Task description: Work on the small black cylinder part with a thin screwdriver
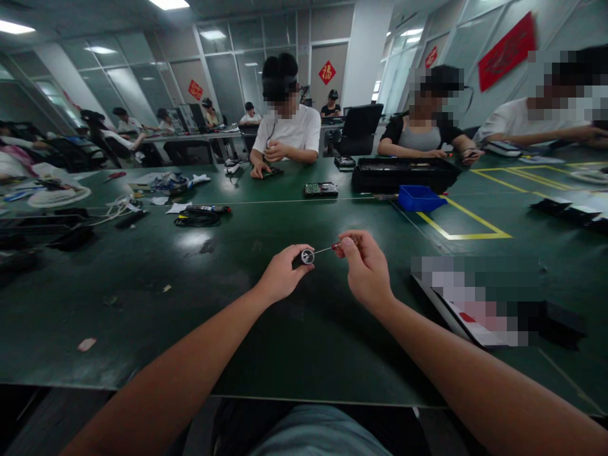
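Observation:
My left hand [281, 273] is closed around a small round black and silver part [307, 256], held just above the dark green table [142, 297]. My right hand [365, 269] grips a thin screwdriver [339, 246] with a reddish handle. Its metal tip points left and meets the round part. Both hands hover over the table's middle, close together.
A blue bin [418, 197] and a long black case [403, 173] stand beyond my hands. A circuit board [321, 189] and coiled black cable [196, 218] lie farther back. A flat blurred item [479, 304] rests at right. Yellow tape [468, 228] marks the table. Several people sit opposite.

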`<control>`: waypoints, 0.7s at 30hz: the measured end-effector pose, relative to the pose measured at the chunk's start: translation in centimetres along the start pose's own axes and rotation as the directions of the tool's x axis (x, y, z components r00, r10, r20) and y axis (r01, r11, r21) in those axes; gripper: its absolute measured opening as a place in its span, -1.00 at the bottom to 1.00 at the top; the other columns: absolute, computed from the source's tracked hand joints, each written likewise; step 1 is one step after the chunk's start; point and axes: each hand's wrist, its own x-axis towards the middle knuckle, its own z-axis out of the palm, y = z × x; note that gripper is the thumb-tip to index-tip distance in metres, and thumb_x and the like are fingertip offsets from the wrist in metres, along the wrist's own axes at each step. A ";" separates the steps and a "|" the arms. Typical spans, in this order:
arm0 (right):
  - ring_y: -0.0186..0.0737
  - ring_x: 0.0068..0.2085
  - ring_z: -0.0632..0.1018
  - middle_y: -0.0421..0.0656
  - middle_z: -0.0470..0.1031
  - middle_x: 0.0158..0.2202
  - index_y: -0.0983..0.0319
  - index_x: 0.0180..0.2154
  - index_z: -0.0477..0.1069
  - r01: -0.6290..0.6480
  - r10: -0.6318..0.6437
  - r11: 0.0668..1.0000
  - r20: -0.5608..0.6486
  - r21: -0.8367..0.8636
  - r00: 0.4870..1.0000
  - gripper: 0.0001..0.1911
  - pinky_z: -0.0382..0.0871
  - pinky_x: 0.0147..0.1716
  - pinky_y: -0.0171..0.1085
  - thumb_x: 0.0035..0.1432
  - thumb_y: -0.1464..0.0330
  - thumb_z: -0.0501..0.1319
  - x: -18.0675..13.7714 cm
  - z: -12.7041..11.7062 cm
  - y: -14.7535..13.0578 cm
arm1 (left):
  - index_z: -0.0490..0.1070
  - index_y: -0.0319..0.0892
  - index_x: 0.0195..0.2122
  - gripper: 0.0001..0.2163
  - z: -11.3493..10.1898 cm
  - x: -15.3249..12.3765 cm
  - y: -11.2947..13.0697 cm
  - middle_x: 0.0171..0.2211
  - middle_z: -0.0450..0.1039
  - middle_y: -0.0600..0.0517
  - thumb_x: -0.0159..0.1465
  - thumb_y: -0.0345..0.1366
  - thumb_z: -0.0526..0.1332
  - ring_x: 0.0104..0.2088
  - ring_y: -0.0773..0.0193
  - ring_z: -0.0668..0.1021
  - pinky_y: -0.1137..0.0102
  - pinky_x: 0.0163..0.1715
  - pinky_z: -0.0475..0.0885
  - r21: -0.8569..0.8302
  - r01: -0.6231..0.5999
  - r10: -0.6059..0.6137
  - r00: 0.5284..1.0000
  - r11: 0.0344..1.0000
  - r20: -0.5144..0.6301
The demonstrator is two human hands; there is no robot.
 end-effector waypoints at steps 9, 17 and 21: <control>-0.15 -0.28 0.58 -0.15 0.56 -0.32 0.15 -0.18 0.39 0.010 -0.010 0.999 0.013 -0.031 1.000 -0.83 0.44 -0.25 -0.13 0.36 0.23 0.09 0.2 -0.2 0.1 | 0.47 -0.10 0.03 -0.70 -0.2 0.0 0.3 0.05 0.51 -0.04 0.26 -0.39 0.31 0.09 0.07 0.51 0.11 0.19 0.34 0.017 0.017 -0.017 1.000 1.000 0.005; -0.13 -0.28 0.59 -0.15 0.56 -0.32 0.15 -0.19 0.39 0.049 -0.048 0.995 0.013 -0.087 0.999 -0.83 0.44 -0.24 -0.13 0.36 0.23 0.09 0.2 -0.3 0.0 | 0.48 -0.10 0.03 -0.69 -0.1 0.0 0.0 0.03 0.52 -0.03 0.25 -0.37 0.32 0.07 0.09 0.52 0.17 0.16 0.36 0.046 -0.023 0.022 1.000 0.999 0.021; -0.13 -0.27 0.60 -0.15 0.56 -0.32 0.14 -0.20 0.39 0.061 -0.060 0.992 0.013 -0.108 0.998 -0.83 0.45 -0.24 -0.13 0.36 0.23 0.09 0.2 -0.2 0.1 | 0.48 -0.10 0.03 -0.69 -0.2 0.0 0.2 0.03 0.53 -0.04 0.25 -0.37 0.32 0.06 0.07 0.53 0.16 0.15 0.37 0.059 -0.016 0.014 0.999 0.998 0.036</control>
